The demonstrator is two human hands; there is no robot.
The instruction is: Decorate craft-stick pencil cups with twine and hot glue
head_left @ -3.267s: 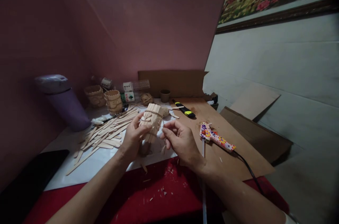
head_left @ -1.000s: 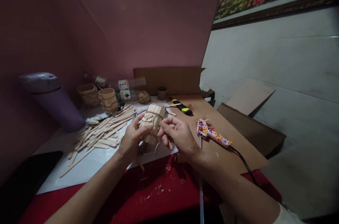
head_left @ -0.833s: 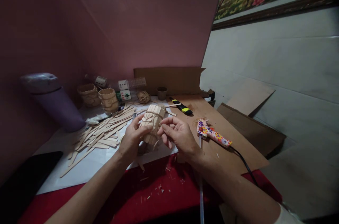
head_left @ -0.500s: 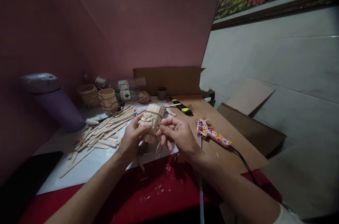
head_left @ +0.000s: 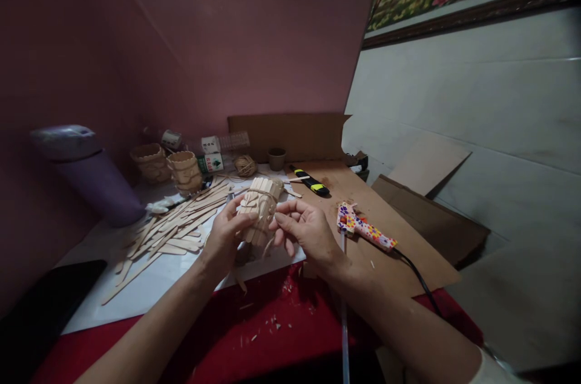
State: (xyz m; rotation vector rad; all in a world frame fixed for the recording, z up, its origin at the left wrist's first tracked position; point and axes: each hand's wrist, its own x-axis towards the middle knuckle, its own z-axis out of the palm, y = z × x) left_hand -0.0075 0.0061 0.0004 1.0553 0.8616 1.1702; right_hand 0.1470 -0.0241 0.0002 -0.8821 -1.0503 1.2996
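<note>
A small cup made of craft sticks (head_left: 259,205) lies tilted in front of me, with twine (head_left: 263,193) wound round it and small wooden cut-outs on its side. My left hand (head_left: 226,228) grips it from the left, thumb across the sticks. At the cup's right side my right hand (head_left: 302,227) pinches thumb and forefinger together on the twine; the pinched bit is mostly hidden. A loose twine end (head_left: 269,246) hangs below the cup beside the right fingers.
Loose craft sticks (head_left: 170,230) spread over white paper at left. Two finished-looking cups (head_left: 185,173), a twine ball (head_left: 246,165) and a small brown pot (head_left: 276,159) stand behind. A utility knife (head_left: 310,181) and flowered glue gun (head_left: 365,230) lie on cardboard; a purple tumbler (head_left: 97,181) leans left.
The loose twine below the cup has shifted and hangs closer to it. My right fingers have moved only slightly; my left hand keeps its hold on the cup.
</note>
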